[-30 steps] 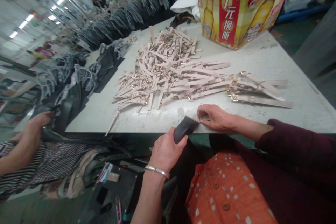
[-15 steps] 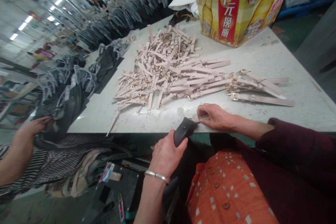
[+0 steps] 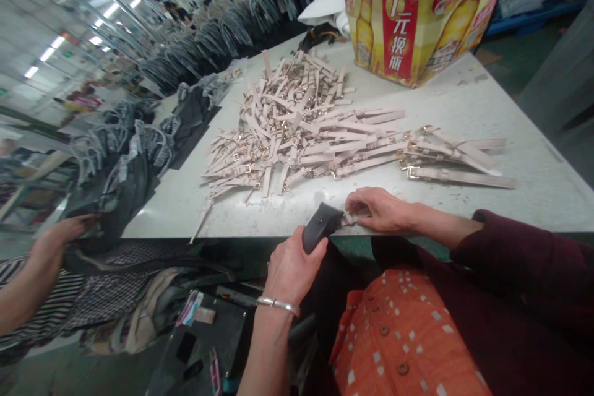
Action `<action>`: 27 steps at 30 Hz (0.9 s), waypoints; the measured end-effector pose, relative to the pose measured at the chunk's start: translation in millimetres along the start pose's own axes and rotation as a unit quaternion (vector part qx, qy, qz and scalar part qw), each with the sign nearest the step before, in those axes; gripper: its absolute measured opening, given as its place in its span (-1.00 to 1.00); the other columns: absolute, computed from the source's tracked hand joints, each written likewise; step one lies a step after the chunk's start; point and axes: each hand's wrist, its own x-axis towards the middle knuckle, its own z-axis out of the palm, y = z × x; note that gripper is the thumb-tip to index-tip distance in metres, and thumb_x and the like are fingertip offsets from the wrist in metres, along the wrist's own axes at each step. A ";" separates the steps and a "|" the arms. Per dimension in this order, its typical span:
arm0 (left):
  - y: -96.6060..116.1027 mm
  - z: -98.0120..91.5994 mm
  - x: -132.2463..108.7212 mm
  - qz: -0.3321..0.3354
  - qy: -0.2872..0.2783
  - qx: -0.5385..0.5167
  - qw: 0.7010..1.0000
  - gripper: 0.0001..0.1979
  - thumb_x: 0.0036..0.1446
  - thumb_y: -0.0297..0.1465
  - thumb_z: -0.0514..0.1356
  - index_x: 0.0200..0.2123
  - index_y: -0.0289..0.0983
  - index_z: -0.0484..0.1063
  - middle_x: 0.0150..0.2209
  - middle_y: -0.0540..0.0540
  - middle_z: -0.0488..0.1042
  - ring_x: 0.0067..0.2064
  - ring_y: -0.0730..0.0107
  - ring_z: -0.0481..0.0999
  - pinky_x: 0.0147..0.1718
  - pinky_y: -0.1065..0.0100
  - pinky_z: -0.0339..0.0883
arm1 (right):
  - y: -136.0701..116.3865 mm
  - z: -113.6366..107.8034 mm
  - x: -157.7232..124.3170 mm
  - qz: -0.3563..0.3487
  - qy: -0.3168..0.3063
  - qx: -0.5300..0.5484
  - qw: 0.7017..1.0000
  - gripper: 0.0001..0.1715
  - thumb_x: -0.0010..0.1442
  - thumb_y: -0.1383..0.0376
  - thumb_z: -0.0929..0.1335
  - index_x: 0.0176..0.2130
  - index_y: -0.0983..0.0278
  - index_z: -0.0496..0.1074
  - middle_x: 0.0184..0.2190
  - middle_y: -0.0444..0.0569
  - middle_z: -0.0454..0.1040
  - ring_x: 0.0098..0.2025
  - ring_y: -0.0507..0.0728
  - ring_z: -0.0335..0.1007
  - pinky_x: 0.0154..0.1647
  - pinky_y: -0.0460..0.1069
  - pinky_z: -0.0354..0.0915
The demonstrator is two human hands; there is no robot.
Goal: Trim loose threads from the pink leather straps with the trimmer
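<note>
My left hand, with a metal bangle on its wrist, is shut on a black leather piece at the front edge of the white table. My right hand pinches a short pale strap whose end meets the black leather. Exactly how the two join is hidden. Beyond my hands lies a large heap of pale pink straps with gold buckles, with a smaller bunch of them to its right.
A co-worker's hand in a striped sleeve reaches among dark bags at the table's left. A yellow and red printed carton stands at the far end. Rows of bags hang behind it.
Both my hands have shifted slightly left, and the black piece now tilts closer to the pale strap. The co-worker's hand has risen a little.
</note>
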 end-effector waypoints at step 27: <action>36.4 -25.5 -0.4 0.096 -0.069 0.102 0.988 -0.63 0.09 -0.07 -0.04 -0.21 -0.17 0.33 -0.40 -0.11 0.49 -0.35 0.23 0.50 -0.42 0.37 0.22 | 14.8 -15.7 -26.1 -0.004 0.028 -0.043 0.999 -0.83 0.01 0.34 0.35 -0.29 0.30 0.39 -0.37 -0.04 0.36 -0.27 0.10 0.20 -0.26 -0.05 0.11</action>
